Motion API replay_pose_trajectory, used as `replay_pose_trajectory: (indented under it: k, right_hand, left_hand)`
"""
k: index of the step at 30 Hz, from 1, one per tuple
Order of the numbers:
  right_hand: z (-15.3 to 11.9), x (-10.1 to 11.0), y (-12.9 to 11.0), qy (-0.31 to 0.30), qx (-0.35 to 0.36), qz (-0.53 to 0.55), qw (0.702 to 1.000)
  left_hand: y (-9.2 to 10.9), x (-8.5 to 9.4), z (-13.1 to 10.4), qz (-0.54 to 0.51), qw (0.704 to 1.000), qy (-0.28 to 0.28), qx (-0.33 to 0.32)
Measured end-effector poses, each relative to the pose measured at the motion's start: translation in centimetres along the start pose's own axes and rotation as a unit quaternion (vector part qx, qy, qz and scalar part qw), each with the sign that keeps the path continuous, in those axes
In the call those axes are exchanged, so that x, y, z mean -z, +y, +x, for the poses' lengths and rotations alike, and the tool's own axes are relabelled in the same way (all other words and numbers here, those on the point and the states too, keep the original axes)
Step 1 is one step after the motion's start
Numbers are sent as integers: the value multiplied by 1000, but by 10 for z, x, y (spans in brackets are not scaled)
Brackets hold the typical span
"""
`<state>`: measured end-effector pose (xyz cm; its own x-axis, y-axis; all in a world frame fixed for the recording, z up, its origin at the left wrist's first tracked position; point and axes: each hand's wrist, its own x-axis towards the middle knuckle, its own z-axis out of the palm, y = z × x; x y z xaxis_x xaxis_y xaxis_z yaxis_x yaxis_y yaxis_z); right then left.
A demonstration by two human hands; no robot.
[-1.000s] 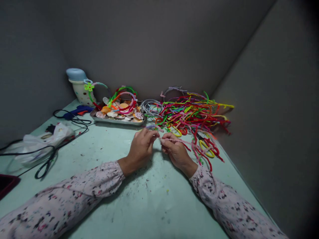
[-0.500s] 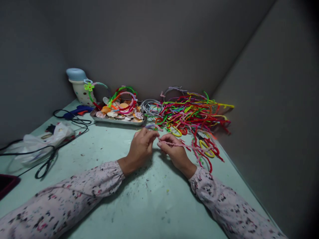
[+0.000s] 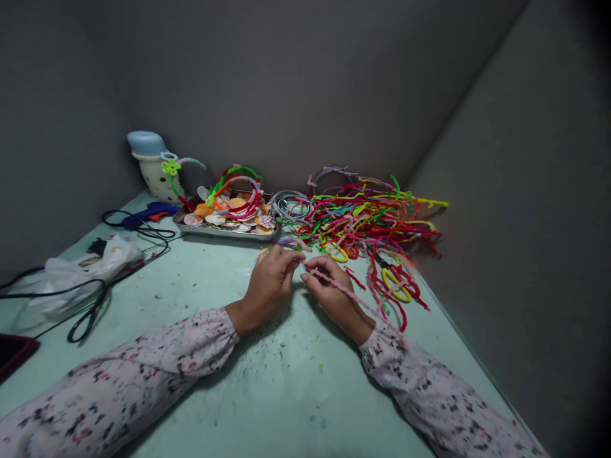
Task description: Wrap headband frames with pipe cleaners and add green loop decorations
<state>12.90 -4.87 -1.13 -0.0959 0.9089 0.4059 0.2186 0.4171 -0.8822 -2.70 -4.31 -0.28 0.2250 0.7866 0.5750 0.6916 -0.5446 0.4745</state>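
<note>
Pink pipe cleaner (image 3: 341, 289): mid-table, long axis running from my fingertips toward the near right.
My right hand (image 3: 334, 289): pinching its far-left end.
My left hand (image 3: 270, 280): pinching beside it, equally near.
Pipe cleaner pile (image 3: 370, 219): farther right.

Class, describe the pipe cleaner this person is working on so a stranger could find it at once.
Start at the tangled heap of bright pipe cleaners at the back right of the green table. In front of it the left hand and right hand meet, pinching one pale pink pipe cleaner. Unlike the loose red and yellow ones beside it, it trails over the right wrist.
</note>
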Motion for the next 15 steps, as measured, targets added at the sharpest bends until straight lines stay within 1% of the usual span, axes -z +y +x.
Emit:
replay_pose_trajectory:
  k: [4, 9, 12, 15]
  right_hand:
    - [0, 0, 1, 22, 17, -28, 999]
    - [2, 1, 0, 21, 41, -47, 998]
    - [1, 3, -1, 8, 54, -64, 996]
    - [1, 6, 0, -20, 76, -77, 994]
  left_hand:
    - [0, 0, 0, -7, 1000, 9, -1]
    - [2, 1, 0, -5, 1000, 3, -2]
    - [2, 1, 0, -1, 1000, 2, -2]
    - [0, 0, 1, 5, 1000, 0, 5]
